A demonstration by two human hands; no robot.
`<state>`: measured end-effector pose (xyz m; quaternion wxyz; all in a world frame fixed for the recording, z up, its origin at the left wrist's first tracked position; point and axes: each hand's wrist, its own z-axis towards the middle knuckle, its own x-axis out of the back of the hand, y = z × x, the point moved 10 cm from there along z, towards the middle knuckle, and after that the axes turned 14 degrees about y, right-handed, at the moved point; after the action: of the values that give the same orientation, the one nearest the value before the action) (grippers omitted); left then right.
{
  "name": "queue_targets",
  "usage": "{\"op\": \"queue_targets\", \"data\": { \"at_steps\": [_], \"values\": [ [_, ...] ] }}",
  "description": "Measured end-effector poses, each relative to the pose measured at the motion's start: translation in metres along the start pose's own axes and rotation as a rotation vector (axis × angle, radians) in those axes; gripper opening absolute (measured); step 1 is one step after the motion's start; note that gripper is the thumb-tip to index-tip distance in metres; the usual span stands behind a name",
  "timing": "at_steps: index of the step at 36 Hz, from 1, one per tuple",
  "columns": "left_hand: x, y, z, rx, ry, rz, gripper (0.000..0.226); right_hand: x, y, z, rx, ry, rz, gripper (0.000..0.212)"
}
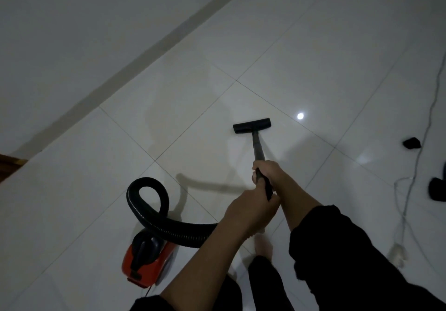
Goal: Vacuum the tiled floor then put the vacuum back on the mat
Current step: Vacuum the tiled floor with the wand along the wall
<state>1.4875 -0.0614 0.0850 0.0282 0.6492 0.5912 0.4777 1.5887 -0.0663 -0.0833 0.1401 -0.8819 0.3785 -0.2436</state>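
Note:
A red canister vacuum (147, 261) stands on the glossy white tiled floor (193, 129) at my lower left. Its black ribbed hose (154, 216) loops up and runs right to the wand. The black wand (257, 146) slants forward to a flat black floor head (251, 125) resting on a tile. My right hand (266, 172) grips the wand higher up, and my left hand (248, 210) grips its lower end just behind. No mat is in view.
A white wall with a grey skirting strip (125, 69) runs diagonally along the left. A white power cable (410, 178) trails down the right side to a plug block (398, 254). Small dark objects (411, 143) lie at the right edge. My bare foot (263, 245) stands below the hands.

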Motion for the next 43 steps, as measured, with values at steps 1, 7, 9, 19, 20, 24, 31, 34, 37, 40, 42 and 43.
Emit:
{"op": "queue_targets", "data": {
  "at_steps": [1,7,9,19,20,24,31,34,37,40,42,43],
  "values": [
    [-0.001,0.0,-0.003,-0.007,-0.005,0.006,0.054,0.002,0.003,-0.003,-0.002,0.002,0.021,0.02],
    [-0.009,-0.007,-0.019,-0.034,-0.037,0.043,0.052,0.008,0.023,-0.017,-0.014,-0.014,0.105,0.014],
    [-0.014,-0.009,-0.024,-0.039,-0.058,0.055,0.053,0.011,0.03,-0.022,-0.008,-0.005,0.102,0.014],
    [-0.038,-0.019,-0.055,-0.081,-0.116,0.123,0.052,0.024,0.075,-0.047,-0.061,-0.006,0.178,0.002],
    [-0.04,-0.02,-0.059,-0.086,-0.12,0.129,0.052,0.025,0.08,-0.048,-0.065,-0.002,0.182,0.002],
    [-0.05,-0.024,-0.075,-0.088,-0.147,0.128,0.054,0.031,0.099,-0.056,-0.073,0.011,0.207,0.004],
    [-0.067,-0.026,-0.095,-0.15,-0.175,0.183,0.056,0.046,0.13,-0.066,-0.092,0.049,0.26,0.003],
    [-0.074,-0.026,-0.103,-0.173,-0.184,0.199,0.058,0.054,0.142,-0.068,-0.101,0.063,0.318,0.005],
    [-0.08,-0.026,-0.108,-0.182,-0.184,0.21,0.054,0.061,0.151,-0.069,-0.108,0.084,0.356,0.008],
    [-0.086,-0.022,-0.114,-0.2,-0.195,0.219,0.055,0.069,0.161,-0.07,-0.127,0.119,0.369,0.008],
    [-0.09,-0.019,-0.118,-0.211,-0.209,0.22,0.053,0.075,0.166,-0.07,-0.133,0.131,0.374,0.008],
    [-0.091,-0.017,-0.119,-0.218,-0.216,0.223,0.051,0.078,0.168,-0.071,-0.137,0.138,0.379,0.008]
  ]
}}
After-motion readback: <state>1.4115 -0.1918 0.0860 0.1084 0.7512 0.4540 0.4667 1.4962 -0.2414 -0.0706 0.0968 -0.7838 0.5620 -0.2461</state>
